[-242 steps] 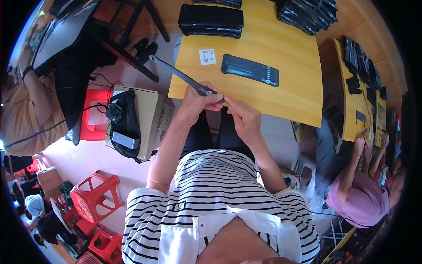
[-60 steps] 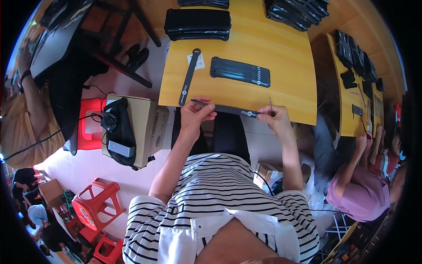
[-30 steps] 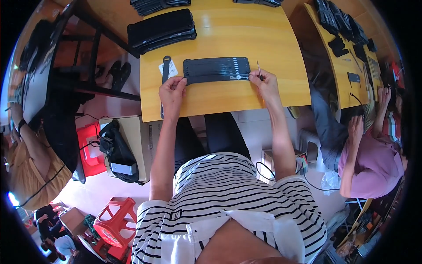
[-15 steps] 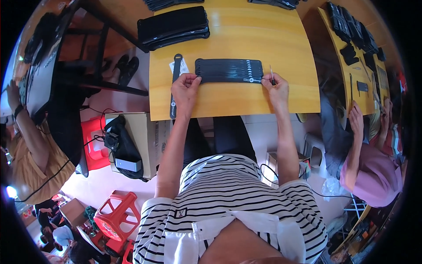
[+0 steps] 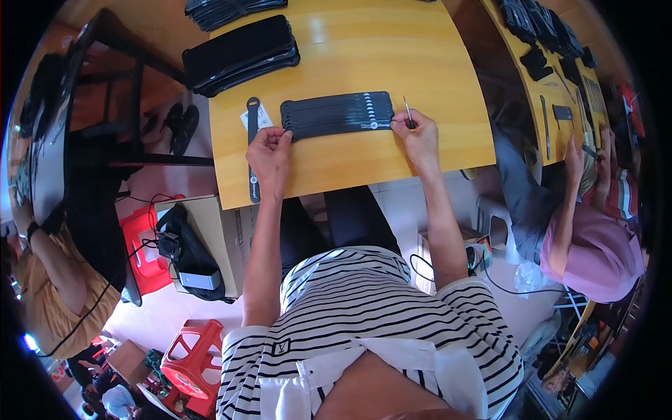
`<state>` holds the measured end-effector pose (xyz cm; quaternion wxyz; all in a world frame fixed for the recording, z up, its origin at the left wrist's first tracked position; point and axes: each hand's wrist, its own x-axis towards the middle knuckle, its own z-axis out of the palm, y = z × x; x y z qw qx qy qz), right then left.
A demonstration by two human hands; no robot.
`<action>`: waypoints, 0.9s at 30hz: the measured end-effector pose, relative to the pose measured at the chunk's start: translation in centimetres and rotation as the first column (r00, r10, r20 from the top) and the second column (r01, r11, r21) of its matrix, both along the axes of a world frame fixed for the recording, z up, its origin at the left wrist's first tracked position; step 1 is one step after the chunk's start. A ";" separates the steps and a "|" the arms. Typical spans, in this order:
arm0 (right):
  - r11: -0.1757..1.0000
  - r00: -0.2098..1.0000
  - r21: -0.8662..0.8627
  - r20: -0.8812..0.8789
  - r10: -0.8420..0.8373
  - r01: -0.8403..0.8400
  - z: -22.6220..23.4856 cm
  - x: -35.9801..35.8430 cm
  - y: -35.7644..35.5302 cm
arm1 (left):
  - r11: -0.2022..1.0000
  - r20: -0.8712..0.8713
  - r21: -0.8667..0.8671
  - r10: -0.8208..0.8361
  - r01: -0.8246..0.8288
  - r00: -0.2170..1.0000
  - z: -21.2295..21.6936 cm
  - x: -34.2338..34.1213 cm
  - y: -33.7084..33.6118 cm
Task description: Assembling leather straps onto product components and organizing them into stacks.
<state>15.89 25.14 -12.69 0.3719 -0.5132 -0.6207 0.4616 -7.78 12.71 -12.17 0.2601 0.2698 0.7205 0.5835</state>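
A flat row of black straps (image 5: 329,117) lies overlapped side by side on the yellow table, with pale marks near its right end. My left hand (image 5: 269,155) pinches its near left corner between thumb and fingers. At the near right corner, my right hand (image 5: 420,140) grips the edge with thumb and index finger. That hand also holds a thin pointed tool (image 5: 408,110), tip facing away from me; its kind is unclear. Beside my left hand, a single black strap (image 5: 253,119) with a round holed end lies partly over a white printed label (image 5: 263,119).
Stacked black straps (image 5: 238,52) sit at the table's far left, with another bundle (image 5: 227,10) behind. A cardboard box (image 5: 227,231) and red stools (image 5: 192,357) stand on the floor at left. Co-workers sit at both sides; the right table (image 5: 539,91) holds tools and black bundles.
The view has shifted, so the table and straps appear farther left and slightly tilted. Both my hands keep their grip on the straps' corners. The right co-worker's hand now holds a small dark object.
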 end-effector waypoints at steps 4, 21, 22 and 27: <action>1.000 0.999 -0.015 0.038 -0.022 0.023 0.5 -0.1 -0.2 | 1.000 0.000 -0.014 0.017 -0.017 1.000 -0.1 0.1 0.0; 0.998 0.995 0.013 0.079 -0.064 0.063 1.0 -0.5 -0.5 | 0.999 -0.006 -0.029 0.015 -0.015 1.000 0.5 0.3 -0.2; 0.998 0.995 0.014 0.076 -0.067 0.066 1.0 -0.6 -0.5 | 0.999 -0.020 -0.039 0.020 -0.021 1.000 0.5 0.3 -0.3; 0.997 0.993 0.018 0.089 -0.073 0.072 0.5 -0.6 -0.5 | 0.998 -0.041 -0.045 0.029 -0.031 0.999 0.0 0.0 -0.3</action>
